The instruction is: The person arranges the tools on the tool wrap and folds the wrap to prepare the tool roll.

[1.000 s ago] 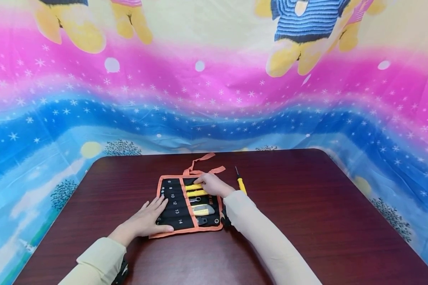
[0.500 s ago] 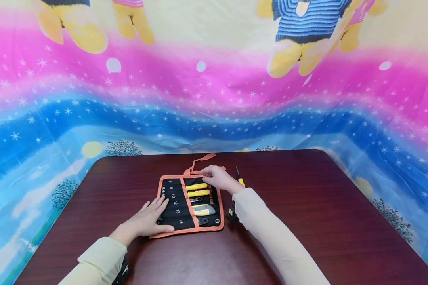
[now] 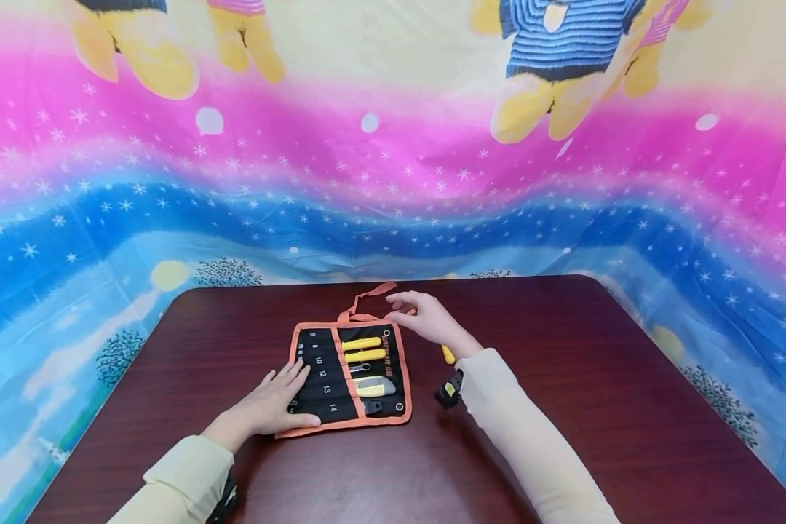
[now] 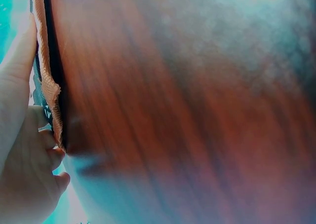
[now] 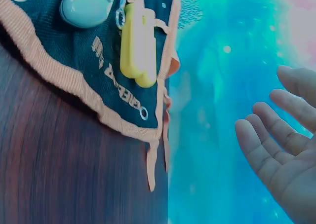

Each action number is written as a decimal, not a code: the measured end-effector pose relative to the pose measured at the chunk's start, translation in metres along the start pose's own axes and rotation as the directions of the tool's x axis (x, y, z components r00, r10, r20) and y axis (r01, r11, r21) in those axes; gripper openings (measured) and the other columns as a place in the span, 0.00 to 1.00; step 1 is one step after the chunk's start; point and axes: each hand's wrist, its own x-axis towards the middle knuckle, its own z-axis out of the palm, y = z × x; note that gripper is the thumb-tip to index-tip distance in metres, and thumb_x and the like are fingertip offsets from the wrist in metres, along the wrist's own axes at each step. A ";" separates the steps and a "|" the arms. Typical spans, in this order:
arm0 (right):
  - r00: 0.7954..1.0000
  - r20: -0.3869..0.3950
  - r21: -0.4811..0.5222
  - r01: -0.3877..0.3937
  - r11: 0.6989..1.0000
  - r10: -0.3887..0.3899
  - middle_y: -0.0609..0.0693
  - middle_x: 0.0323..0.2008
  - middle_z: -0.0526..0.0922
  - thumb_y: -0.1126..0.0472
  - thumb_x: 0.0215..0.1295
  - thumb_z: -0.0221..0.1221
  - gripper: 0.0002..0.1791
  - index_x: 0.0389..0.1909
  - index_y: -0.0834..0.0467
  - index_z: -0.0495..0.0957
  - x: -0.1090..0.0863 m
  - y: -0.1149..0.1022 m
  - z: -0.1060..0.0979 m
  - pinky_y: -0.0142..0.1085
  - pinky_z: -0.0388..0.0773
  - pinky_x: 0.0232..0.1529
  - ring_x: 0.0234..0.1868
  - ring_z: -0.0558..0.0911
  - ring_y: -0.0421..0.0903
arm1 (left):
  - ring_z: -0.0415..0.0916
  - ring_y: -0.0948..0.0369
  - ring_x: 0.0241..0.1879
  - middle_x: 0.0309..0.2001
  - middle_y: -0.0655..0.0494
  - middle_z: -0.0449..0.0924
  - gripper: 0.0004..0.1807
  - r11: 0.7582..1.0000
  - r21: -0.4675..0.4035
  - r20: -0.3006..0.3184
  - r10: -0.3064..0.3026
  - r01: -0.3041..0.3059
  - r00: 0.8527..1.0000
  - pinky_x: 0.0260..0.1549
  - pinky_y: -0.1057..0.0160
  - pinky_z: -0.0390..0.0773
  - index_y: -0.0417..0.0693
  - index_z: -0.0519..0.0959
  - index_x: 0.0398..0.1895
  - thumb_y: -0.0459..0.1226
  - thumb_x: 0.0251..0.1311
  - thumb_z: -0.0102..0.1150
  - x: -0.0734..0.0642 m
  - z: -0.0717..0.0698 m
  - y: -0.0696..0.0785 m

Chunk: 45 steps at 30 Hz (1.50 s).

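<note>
A black tool roll (image 3: 319,393) with orange edging lies spread flat on the table, numbers printed down its left pockets. My left hand (image 3: 268,402) rests on its left side, fingers and thumb spread; in the left wrist view that hand (image 4: 24,150) lies along the orange edge. Two yellow handles (image 3: 365,355), a ring-ended wrench (image 3: 364,367) and a utility knife (image 3: 375,387) sit in the right pockets. My right hand (image 3: 427,317) hovers beyond the roll's far right corner, and the right wrist view shows its relaxed fingers (image 5: 254,140) holding nothing.
Right of the roll lies a screwdriver; its yellow handle (image 3: 448,354) shows, while my right hand and wrist hide its shaft. Orange ties (image 3: 367,293) trail off the roll's far edge. The dark red table (image 3: 596,407) ends at a printed curtain (image 3: 393,167).
My right hand has left the yellow handles, lifting away to the right past the roll's corner. It now covers the screwdriver's shaft. The left hand stays where it was.
</note>
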 end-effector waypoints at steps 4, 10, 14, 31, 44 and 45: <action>0.999 -0.032 0.026 -0.029 0.999 0.030 0.50 0.47 0.77 0.57 0.64 0.58 0.21 0.58 0.53 0.72 -0.008 0.007 -0.008 0.41 0.75 0.43 0.45 0.76 0.44 | 0.41 0.45 0.68 0.69 0.38 0.47 0.55 1.000 0.005 -0.002 -0.008 0.008 1.000 0.62 0.43 0.41 0.37 0.52 0.70 0.65 0.48 0.55 0.001 0.000 0.000; 0.995 -0.075 0.066 -0.061 0.996 0.066 0.55 0.48 0.77 0.58 0.63 0.59 0.24 0.59 0.57 0.71 -0.019 0.019 -0.019 0.43 0.75 0.44 0.46 0.75 0.48 | 0.42 0.45 0.68 0.69 0.38 0.47 0.55 1.000 0.002 -0.005 -0.007 0.007 1.000 0.62 0.42 0.42 0.36 0.52 0.69 0.65 0.48 0.56 0.001 -0.001 0.000; 0.991 -0.099 0.063 -0.083 0.995 0.089 0.55 0.48 0.77 0.58 0.62 0.59 0.25 0.60 0.57 0.70 -0.025 0.029 -0.025 0.42 0.75 0.44 0.47 0.75 0.49 | 0.41 0.44 0.68 0.69 0.38 0.46 0.55 1.000 0.001 -0.001 -0.005 0.005 1.000 0.62 0.42 0.41 0.36 0.52 0.69 0.64 0.48 0.56 0.001 0.000 0.000; 0.968 -0.138 0.094 -0.197 0.976 0.209 0.59 0.44 0.76 0.61 0.61 0.60 0.28 0.61 0.64 0.66 -0.045 0.072 -0.028 0.40 0.78 0.39 0.42 0.76 0.51 | 0.42 0.44 0.68 0.69 0.38 0.47 0.55 1.000 -0.002 -0.012 -0.005 0.005 1.000 0.62 0.42 0.42 0.36 0.53 0.69 0.65 0.48 0.56 0.001 0.002 -0.001; 0.944 -0.080 0.137 -0.308 0.941 0.321 0.60 0.46 0.73 0.63 0.60 0.61 0.31 0.63 0.65 0.64 -0.049 0.087 -0.022 0.39 0.79 0.36 0.36 0.77 0.49 | 0.42 0.44 0.68 0.69 0.38 0.47 0.55 1.000 0.001 -0.012 0.000 0.000 1.000 0.62 0.42 0.42 0.36 0.53 0.69 0.65 0.48 0.55 0.001 0.002 -0.003; 0.942 -0.076 0.140 -0.313 0.939 0.326 0.60 0.46 0.73 0.63 0.60 0.61 0.31 0.63 0.64 0.64 -0.049 0.088 -0.022 0.38 0.79 0.36 0.36 0.77 0.49 | 0.42 0.44 0.68 0.69 0.38 0.47 0.55 1.000 0.000 -0.012 0.000 0.000 1.000 0.62 0.42 0.42 0.36 0.53 0.69 0.65 0.48 0.55 0.001 0.002 -0.003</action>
